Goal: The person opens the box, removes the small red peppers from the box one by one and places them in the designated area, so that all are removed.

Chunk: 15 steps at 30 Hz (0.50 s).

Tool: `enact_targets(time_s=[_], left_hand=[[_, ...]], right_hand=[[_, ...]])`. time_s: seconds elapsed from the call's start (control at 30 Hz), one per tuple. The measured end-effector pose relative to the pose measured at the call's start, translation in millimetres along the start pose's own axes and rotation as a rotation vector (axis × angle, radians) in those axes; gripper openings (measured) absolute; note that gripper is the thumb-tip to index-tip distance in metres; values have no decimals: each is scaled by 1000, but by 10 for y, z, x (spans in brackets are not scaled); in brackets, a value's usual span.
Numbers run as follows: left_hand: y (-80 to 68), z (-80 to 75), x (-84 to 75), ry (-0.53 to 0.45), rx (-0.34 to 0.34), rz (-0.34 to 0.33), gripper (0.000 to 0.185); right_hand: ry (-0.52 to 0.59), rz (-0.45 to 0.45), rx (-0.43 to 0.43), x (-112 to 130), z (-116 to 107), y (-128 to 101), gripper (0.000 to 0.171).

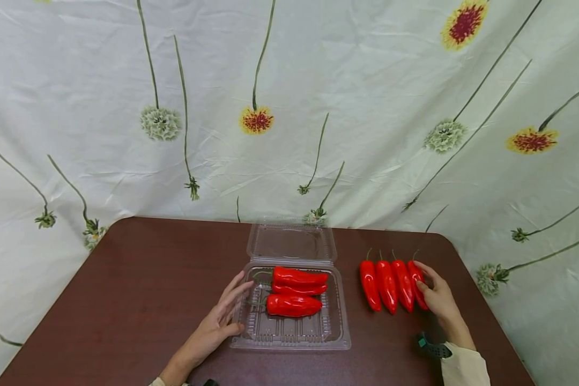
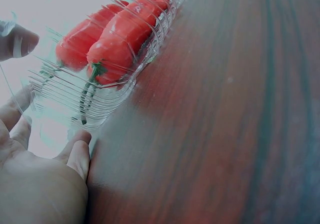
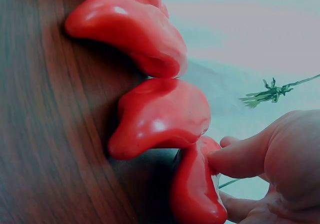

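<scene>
A clear plastic clamshell box [image 1: 343, 321] lies with its lid [image 1: 291, 242] folded back. Inside it, glossy red peppers [image 1: 293, 305] lie sideways, green stems to the left. My left hand [image 1: 212, 327] is at the box's left side with fingers extended; in the left wrist view its fingertips meet the ribbed plastic wall. To the right of the box, several long red peppers [image 1: 386, 284] lie side by side, stems away from me. My right hand [image 1: 439, 297] pinches the rightmost red pepper [image 3: 195, 194], thumb on its near side and the other fingers partly hidden behind it.
The dark brown wooden table [image 1: 140, 300] ends at a white flowered cloth [image 1: 212, 155] hanging behind and on both sides. A dark band [image 1: 434, 348] is on my right wrist, next to a cream sleeve [image 1: 465, 367].
</scene>
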<state>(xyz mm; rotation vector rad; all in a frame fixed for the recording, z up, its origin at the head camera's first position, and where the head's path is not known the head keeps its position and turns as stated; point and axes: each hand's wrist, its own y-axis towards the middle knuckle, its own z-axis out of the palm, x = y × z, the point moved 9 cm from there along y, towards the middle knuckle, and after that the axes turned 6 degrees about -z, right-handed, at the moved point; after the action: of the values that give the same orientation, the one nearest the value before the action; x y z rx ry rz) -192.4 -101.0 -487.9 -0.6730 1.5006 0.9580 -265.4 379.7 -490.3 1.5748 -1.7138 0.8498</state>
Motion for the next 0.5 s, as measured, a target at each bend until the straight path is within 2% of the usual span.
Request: enact_targets(time_s=[0.5], left_hand=[[1, -2, 0, 4, -4, 0, 75]], right_hand=[[-17, -15, -10, 26, -30, -25, 54]])
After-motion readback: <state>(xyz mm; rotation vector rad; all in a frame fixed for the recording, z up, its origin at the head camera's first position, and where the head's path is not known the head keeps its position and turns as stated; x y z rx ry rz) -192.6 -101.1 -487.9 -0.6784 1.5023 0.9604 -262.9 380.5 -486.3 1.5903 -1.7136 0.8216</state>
